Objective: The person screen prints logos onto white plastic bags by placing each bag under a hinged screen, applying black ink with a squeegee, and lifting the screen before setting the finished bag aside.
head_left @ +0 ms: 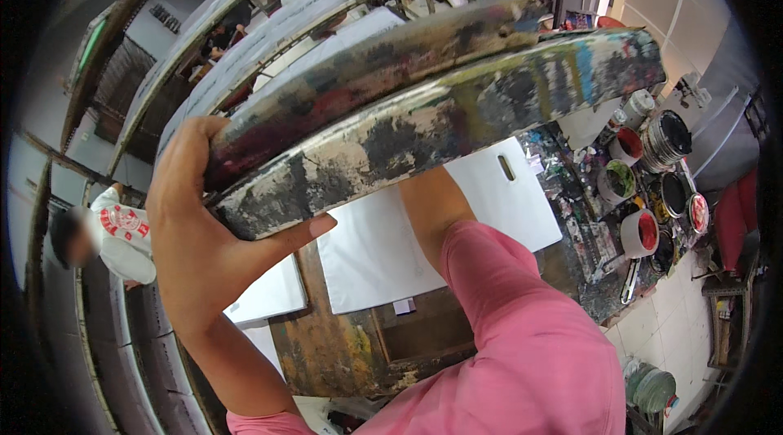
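My left hand [192,223] grips the near left corner of a paint-stained screen printing frame [457,121], thumb below and fingers over the top. The frame is tilted up on edge across my view. My right forearm [436,210], in a pink sleeve, reaches beneath it; the frame hides that hand. Under the arm, a flat white bag [371,259] with a cut-out handle slot lies on the stained wooden table [330,349]. Another white piece [276,292] lies at its left.
Cups and tubs of ink, including a white cup of red ink [640,233], crowd the table's right side. A large water bottle [652,390] stands at lower right. Racks [326,6] with white sheets rise beyond the frame. Another person [122,227] in white is at left.
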Action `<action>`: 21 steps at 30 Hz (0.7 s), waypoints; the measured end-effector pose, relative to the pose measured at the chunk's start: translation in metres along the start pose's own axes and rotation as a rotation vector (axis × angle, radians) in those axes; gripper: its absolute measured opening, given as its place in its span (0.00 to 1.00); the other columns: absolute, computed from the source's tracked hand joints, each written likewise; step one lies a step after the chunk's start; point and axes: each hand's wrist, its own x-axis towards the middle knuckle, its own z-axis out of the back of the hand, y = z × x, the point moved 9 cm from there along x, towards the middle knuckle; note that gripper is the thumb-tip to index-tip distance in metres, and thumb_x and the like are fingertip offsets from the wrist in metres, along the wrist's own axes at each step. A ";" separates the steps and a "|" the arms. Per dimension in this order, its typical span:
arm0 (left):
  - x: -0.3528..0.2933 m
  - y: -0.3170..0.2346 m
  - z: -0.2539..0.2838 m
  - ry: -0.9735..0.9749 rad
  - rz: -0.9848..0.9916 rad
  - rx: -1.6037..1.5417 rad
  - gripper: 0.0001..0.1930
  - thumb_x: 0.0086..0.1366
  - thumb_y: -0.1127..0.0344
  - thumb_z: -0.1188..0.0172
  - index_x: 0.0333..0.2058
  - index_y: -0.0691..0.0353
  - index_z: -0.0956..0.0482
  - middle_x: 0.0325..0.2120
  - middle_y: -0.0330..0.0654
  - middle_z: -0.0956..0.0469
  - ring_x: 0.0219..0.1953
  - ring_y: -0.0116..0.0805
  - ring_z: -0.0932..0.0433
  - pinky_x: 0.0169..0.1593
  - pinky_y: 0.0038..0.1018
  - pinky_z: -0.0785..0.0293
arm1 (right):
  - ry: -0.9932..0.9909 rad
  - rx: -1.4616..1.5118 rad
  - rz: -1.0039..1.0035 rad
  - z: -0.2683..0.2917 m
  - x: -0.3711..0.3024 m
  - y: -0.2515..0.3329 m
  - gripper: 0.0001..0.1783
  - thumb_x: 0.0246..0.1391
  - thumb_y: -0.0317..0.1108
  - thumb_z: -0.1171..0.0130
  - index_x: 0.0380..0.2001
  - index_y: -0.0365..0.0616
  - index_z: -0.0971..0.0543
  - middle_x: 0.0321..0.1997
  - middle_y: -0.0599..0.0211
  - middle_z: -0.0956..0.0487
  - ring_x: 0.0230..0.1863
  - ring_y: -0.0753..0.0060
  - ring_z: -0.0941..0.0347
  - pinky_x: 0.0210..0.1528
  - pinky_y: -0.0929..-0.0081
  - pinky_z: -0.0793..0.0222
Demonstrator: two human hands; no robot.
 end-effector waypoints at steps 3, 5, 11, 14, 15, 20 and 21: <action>0.004 -0.001 -0.004 0.002 -0.014 -0.023 0.50 0.33 0.47 0.13 0.52 0.70 0.27 0.38 0.44 0.20 0.42 0.35 0.18 0.48 0.29 0.24 | -0.007 0.007 -0.021 0.000 0.004 -0.005 0.34 0.69 0.63 0.64 0.64 0.50 0.31 0.65 0.62 0.30 0.66 0.59 0.36 0.69 0.56 0.41; 0.003 -0.002 -0.008 0.021 -0.012 -0.030 0.48 0.33 0.48 0.13 0.50 0.70 0.26 0.37 0.43 0.20 0.41 0.35 0.18 0.47 0.30 0.24 | -0.007 0.024 -0.040 -0.006 0.001 -0.012 0.36 0.69 0.64 0.65 0.65 0.50 0.32 0.65 0.62 0.30 0.67 0.59 0.37 0.70 0.56 0.42; -0.002 0.002 -0.010 0.023 0.021 0.010 0.46 0.36 0.47 0.15 0.48 0.70 0.26 0.37 0.44 0.21 0.40 0.35 0.19 0.47 0.30 0.25 | -0.095 0.184 -0.102 -0.046 -0.088 -0.066 0.39 0.68 0.68 0.65 0.67 0.50 0.34 0.68 0.63 0.32 0.70 0.59 0.39 0.73 0.58 0.45; -0.004 0.008 -0.011 0.028 0.030 -0.017 0.48 0.31 0.44 0.15 0.47 0.70 0.26 0.38 0.49 0.22 0.42 0.48 0.21 0.51 0.37 0.27 | -0.040 0.060 -0.046 -0.103 -0.158 -0.068 0.43 0.71 0.55 0.53 0.76 0.51 0.61 0.76 0.61 0.46 0.75 0.63 0.49 0.78 0.62 0.57; -0.004 0.006 -0.011 0.018 0.016 -0.001 0.48 0.29 0.44 0.15 0.46 0.69 0.26 0.37 0.51 0.22 0.43 0.54 0.21 0.52 0.40 0.27 | 0.130 0.400 -0.037 -0.115 -0.162 -0.064 0.45 0.72 0.49 0.51 0.75 0.50 0.67 0.77 0.59 0.50 0.76 0.63 0.51 0.79 0.61 0.61; 0.005 0.013 -0.009 -0.009 0.116 -0.234 0.50 0.27 0.40 0.14 0.43 0.69 0.26 0.33 0.44 0.24 0.37 0.36 0.22 0.47 0.31 0.27 | 0.005 0.317 0.006 -0.079 -0.064 -0.069 0.42 0.70 0.55 0.56 0.74 0.51 0.61 0.75 0.61 0.47 0.75 0.63 0.49 0.78 0.61 0.58; 0.007 0.010 -0.012 0.009 0.098 -0.238 0.50 0.26 0.39 0.14 0.43 0.69 0.26 0.33 0.44 0.24 0.37 0.36 0.22 0.47 0.31 0.27 | 0.006 0.281 0.015 -0.067 -0.039 -0.061 0.41 0.70 0.56 0.57 0.74 0.51 0.60 0.74 0.61 0.46 0.74 0.63 0.48 0.78 0.61 0.58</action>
